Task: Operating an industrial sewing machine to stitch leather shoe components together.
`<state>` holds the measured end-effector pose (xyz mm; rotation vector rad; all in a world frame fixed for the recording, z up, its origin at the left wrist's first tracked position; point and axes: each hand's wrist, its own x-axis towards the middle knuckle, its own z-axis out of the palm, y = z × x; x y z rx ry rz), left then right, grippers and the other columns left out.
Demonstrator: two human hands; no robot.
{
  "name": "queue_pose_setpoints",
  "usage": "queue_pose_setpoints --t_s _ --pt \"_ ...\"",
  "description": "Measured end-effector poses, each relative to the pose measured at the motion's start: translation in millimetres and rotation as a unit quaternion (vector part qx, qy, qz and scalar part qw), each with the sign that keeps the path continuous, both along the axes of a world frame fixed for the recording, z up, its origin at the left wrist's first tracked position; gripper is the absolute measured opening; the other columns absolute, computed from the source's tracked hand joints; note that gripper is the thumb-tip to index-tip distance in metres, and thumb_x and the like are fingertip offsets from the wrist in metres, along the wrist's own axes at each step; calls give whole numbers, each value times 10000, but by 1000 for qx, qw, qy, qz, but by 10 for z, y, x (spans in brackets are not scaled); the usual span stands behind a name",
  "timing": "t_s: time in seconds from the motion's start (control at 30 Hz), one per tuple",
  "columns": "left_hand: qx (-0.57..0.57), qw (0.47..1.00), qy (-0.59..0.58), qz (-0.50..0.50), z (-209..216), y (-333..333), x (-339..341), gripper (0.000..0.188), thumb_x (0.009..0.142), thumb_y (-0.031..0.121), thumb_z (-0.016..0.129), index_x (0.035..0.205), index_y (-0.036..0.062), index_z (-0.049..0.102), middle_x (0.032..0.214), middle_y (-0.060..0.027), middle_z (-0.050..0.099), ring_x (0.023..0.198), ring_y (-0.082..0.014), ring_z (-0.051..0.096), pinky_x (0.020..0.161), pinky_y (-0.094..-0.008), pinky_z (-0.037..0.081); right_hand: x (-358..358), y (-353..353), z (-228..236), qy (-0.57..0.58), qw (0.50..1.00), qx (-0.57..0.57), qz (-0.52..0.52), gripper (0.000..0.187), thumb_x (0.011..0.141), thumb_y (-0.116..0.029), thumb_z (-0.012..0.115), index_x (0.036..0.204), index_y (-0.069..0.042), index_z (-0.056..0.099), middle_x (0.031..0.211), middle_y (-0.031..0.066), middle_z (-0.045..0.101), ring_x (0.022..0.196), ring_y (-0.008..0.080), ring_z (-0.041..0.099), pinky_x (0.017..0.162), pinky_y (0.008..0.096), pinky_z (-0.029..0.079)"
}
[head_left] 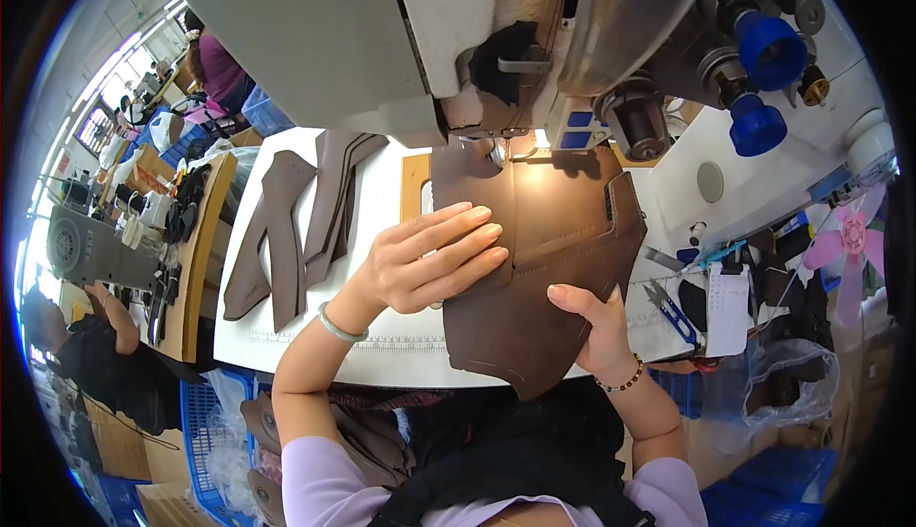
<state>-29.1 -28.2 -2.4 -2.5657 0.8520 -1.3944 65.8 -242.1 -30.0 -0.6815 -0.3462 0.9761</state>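
Observation:
A brown leather panel (510, 336) with stitched seams lies under the head of a sewing machine (315, 41). The machine's lamp lights its far part, near the needle area. My left hand (425, 260) rests on the panel's left side, fingers stretched out and laid flat over the leather. On the right edge, my right hand (603, 331) grips the panel, thumb on top and the other fingers mostly hidden underneath. The panel's near corner reaches over the table's front edge.
Brown leather strips (286, 231) lie on the white table at left, near a printed ruler scale (401, 344). Blue-handled thread snips (673, 315) and a white paper pad (728, 310) are at right. A blue crate (200, 432) stands below left. Other people work at far left.

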Motion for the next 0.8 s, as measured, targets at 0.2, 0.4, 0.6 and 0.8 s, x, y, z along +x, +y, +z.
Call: queue_pose_setpoints --t_s 0.2,0.4,0.6,0.8 --pt "24 999 -27 -1 -19 -13 -1 183 806 63 603 962 12 685 976 -125 676 949 -283 672 849 -390 591 -9 2 -14 -14 1000 7 0 331 826 29 652 1139 -22 554 1030 74 630 919 158 637 798 312 546" --pt "20 1000 -21 1 -2 -41 -5 186 805 58 606 958 -20 677 981 -138 673 951 -298 671 841 -395 595 -2 12 -5 -12 1000 4 3 319 837 13 655 1138 -24 555 1034 73 629 926 158 635 814 317 540" --pt "27 999 -21 2 27 -44 -5 188 794 50 624 961 -25 668 986 -142 672 951 -304 668 839 -394 596 20 30 -13 -5 1000 -3 7 319 840 11 653 1142 -20 555 1043 78 631 934 163 634 827 321 535" --pt "30 999 -20 2 52 -68 -39 168 787 31 642 948 -12 662 980 -135 679 939 -290 670 826 -374 599 -2 -2 2 -28 1000 -12 0 374 840 16 658 1187 -6 520 1089 91 612 994 177 616 853 331 527"
